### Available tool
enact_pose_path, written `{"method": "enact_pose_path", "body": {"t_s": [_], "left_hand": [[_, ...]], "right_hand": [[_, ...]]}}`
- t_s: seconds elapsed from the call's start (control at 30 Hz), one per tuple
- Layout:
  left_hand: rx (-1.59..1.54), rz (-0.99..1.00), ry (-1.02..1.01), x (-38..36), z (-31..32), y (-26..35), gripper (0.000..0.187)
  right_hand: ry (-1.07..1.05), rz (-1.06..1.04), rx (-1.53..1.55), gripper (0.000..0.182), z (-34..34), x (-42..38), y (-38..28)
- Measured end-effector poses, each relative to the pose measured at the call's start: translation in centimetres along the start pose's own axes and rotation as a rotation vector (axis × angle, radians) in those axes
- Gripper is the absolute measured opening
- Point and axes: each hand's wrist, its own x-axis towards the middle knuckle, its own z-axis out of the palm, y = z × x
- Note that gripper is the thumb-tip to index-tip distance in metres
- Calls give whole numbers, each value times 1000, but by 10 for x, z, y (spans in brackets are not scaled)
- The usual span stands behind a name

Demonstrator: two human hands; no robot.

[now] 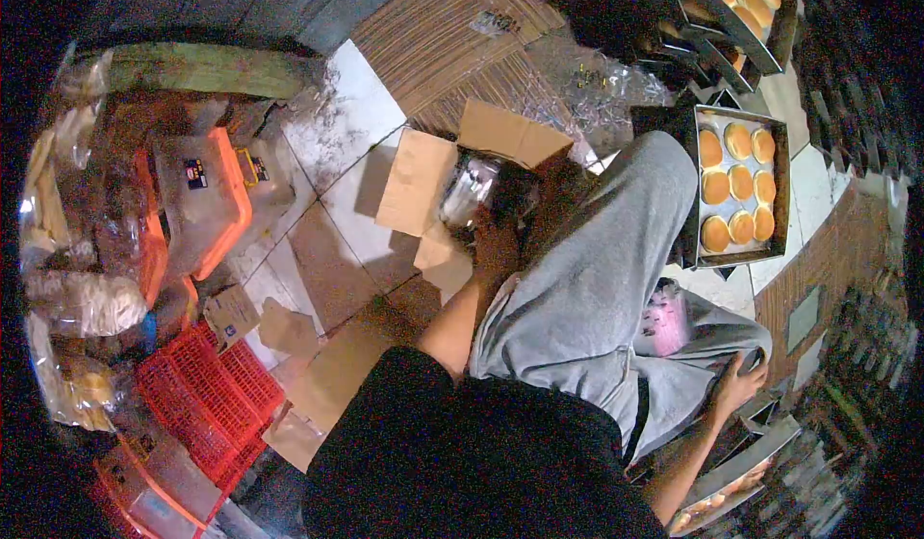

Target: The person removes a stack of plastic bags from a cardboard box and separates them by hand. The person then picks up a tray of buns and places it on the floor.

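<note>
Left hand (493, 238) reaches into a cardboard box (419, 181) at 12 o'clock, beside clear plastic (469, 191), grip too dark to tell; right hand (742, 385), grip apart, rests on a knee (747, 337) at 4 o'clock.

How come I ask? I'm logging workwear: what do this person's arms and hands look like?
The short-sleeved black top leaves both forearms bare. The right hand has no glove, and no cable or marking shows there. The left hand is shadowed, so fine details can't be told.
</note>
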Motion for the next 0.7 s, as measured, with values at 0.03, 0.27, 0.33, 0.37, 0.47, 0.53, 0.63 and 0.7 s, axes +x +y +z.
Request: {"method": "enact_pose_path", "body": {"t_s": [0.03,0.27,0.33,0.37,0.47,0.53,0.63,0.7], "left_hand": [[6,25,8,0,3,-2,48],[225,225,139,2,56,-22,46],[450,254,-103,10,46,-23,47],[450,255,-100,16,36,-19,47],[-19,-285,-315,28,-11,6,48],[214,-29,358,18,29,-27,45],[18,-77,-54,56,108,-123,45],[-6,-200,15,60,88,-133,45]], "right_hand": [[1,4,0,67,-1,-1,-2],[2,-5,-24,68,-2,-2,1],[0,4,-19,68,-3,-2,-4],[6,1,-35,68,-3,-2,-6],[4,35,-49,66,-3,-3,-7],[18,21,-12,65,-6,-5,-12],[27,17,-35,65,0,-4,-3],[17,19,-19,66,-2,-5,-5]]}}
